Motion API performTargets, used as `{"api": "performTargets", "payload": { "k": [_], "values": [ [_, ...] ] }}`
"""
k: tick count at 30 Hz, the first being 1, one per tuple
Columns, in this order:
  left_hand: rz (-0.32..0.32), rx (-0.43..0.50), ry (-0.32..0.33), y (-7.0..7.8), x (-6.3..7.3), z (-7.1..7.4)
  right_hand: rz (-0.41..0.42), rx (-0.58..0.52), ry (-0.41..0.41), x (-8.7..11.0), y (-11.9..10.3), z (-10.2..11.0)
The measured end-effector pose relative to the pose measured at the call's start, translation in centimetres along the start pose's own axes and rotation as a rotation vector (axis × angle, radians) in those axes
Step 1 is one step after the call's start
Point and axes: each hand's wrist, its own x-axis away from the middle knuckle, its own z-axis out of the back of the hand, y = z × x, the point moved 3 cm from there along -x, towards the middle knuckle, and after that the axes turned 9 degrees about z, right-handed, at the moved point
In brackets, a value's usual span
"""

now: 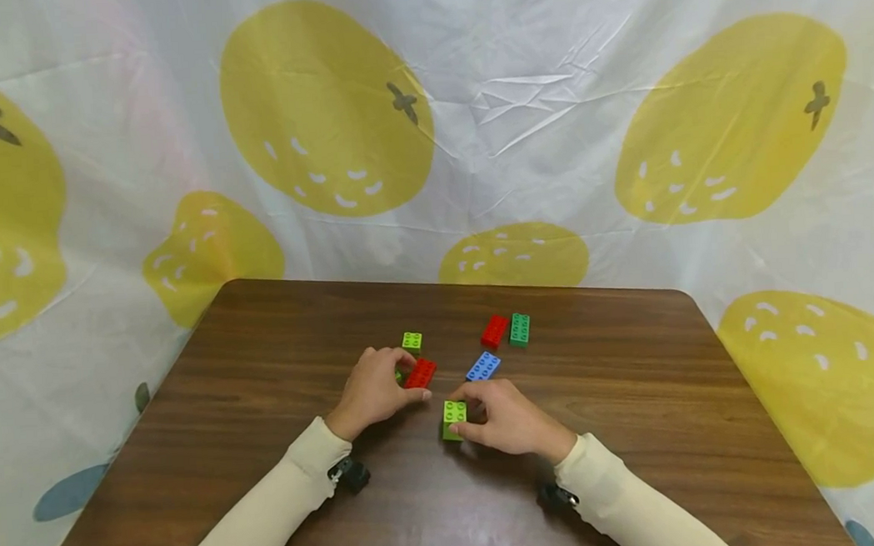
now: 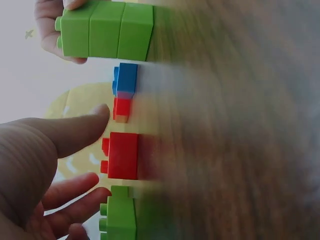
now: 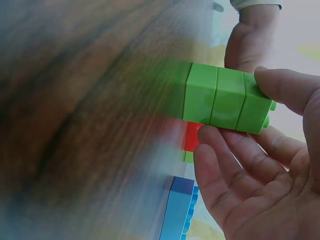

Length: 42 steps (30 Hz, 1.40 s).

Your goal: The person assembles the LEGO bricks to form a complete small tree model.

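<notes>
Three light green toy building bricks form an upright stack on the table, and my right hand pinches it, with the thumb near the top and the fingers along the other side. The same stack shows its seams in the right wrist view. My left hand is beside a red brick, thumb and fingers spread apart with nothing held. In the left wrist view its fingertips are near that red brick and a light green brick. From the head view, the left hand mostly hides this green brick.
A blue brick lies just beyond the right hand. Farther back are a second red brick, a dark green brick and a small light green brick. A lemon-print curtain hangs behind the wooden table.
</notes>
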Motion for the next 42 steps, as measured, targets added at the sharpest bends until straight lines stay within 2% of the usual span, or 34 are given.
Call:
{"api": "performTargets", "payload": {
  "k": [9,13,23,32,39,42],
  "values": [
    [0.077,-0.035,0.000,-0.5,-0.8,-0.3,-0.011,0.014,-0.004,0.0,0.2,-0.1],
    [0.075,-0.034,-0.020,-0.6,-1.1,-0.4,-0.011,0.014,-0.003,0.0,0.1,-0.1],
    [0.064,0.062,-0.063,-1.1,-1.2,-0.4,-0.002,0.008,0.007,0.0,0.2,-0.2],
    [0.001,0.174,-0.080,-1.5,-1.5,0.1,-0.002,0.025,0.001,-0.1,0.0,-0.1],
    [-0.064,0.328,-0.156,-1.1,-0.8,1.1,0.024,0.028,0.013,-0.1,0.0,-0.1],
    [-0.075,0.357,-0.169,-0.9,-0.4,1.4,0.023,0.024,0.010,-0.1,0.0,-0.1]
  ]
}}
